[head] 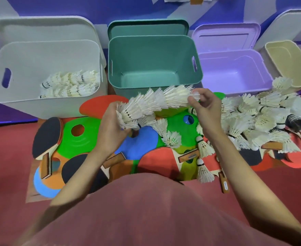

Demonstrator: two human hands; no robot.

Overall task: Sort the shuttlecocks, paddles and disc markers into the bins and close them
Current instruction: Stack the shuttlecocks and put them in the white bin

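A long stack of nested white shuttlecocks (156, 102) hangs in the air in front of the green bin (153, 71). My left hand (114, 128) grips its lower left end and my right hand (204, 107) pinches its upper right end. The white bin (22, 96) at the left holds several stacked shuttlecocks (70, 84). A big heap of loose shuttlecocks (263, 119) lies at the right. Coloured disc markers (78, 141) and paddles (46, 137) cover the floor below my hands. The purple bin (235, 73) holds nothing.
Lids lean behind each bin against the purple wall. A beige bin (291, 63) stands at the far right. Loose shuttlecocks (204, 173) and paddle handles lie near my right forearm. Red floor runs along the near left and right.
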